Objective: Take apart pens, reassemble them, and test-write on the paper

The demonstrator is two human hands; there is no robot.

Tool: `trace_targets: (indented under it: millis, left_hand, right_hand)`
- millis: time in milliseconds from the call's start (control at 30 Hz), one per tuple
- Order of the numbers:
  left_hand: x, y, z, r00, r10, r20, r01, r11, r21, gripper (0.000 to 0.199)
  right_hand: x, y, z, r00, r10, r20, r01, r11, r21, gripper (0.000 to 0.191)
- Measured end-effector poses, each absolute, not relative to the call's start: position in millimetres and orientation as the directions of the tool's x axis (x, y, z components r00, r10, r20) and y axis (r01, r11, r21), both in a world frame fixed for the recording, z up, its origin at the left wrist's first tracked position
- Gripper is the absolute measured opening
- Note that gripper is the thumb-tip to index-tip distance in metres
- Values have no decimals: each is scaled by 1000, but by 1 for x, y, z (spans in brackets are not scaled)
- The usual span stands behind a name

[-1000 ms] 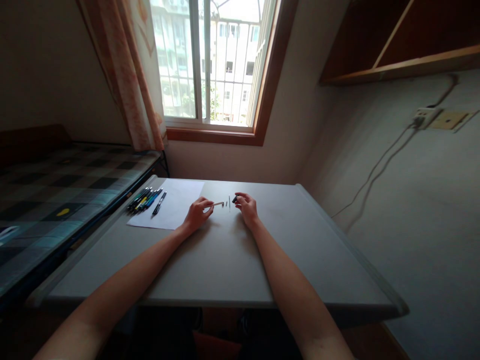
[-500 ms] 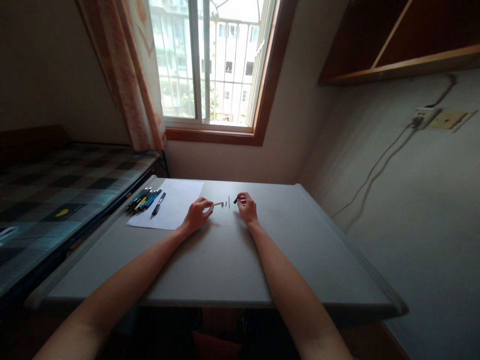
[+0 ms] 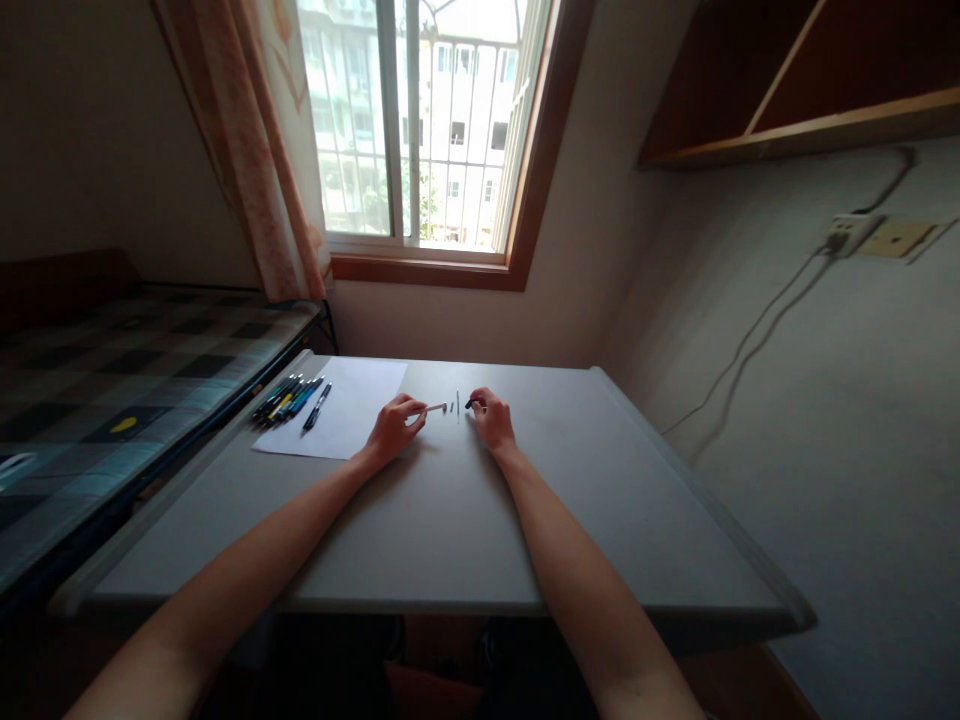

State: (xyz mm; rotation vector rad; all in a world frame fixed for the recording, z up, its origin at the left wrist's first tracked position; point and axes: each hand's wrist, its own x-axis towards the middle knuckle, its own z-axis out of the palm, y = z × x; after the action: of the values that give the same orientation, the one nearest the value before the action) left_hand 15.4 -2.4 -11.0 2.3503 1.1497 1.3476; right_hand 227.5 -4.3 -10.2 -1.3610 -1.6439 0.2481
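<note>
While the desk (image 3: 420,540) is smooth and flat, the thin parts on it could roll if a finger or wrist bumps them. The left hand (image 3: 391,427) has its fingertips closed on a pale stick (image 3: 435,408); this grip is small, so the stick could slip. The right hand (image 3: 495,418) has thumb and finger nearly together on a black piece (image 3: 471,403), other fingers curled; it could drop if the pinch is loose. The rod (image 3: 458,406) and the bit (image 3: 451,407) lie between the hands, and the bit, being tiny, could be lost. Far left, the loose pens (image 3: 283,402) could slide if the paper (image 3: 367,400) is pulled.

I count two hands, one stick, one black piece, one rod, one bit, one paper, one separate pen (image 3: 318,408); the piled pens overlap, so I cannot count them.
</note>
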Motion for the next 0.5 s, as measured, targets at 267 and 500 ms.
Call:
trace_targets:
  millis: [267, 500]
  left_hand:
    - [15, 0, -14, 290, 708, 644, 540, -676, 502, 15]
    - [15, -1, -12, 286, 705, 649, 537, -679, 501, 14]
  right_hand:
    - [227, -5, -11, 3, 864, 504, 707, 355, -612, 23]
    - [225, -1, -16, -39, 877, 479, 697, 368, -616, 36]
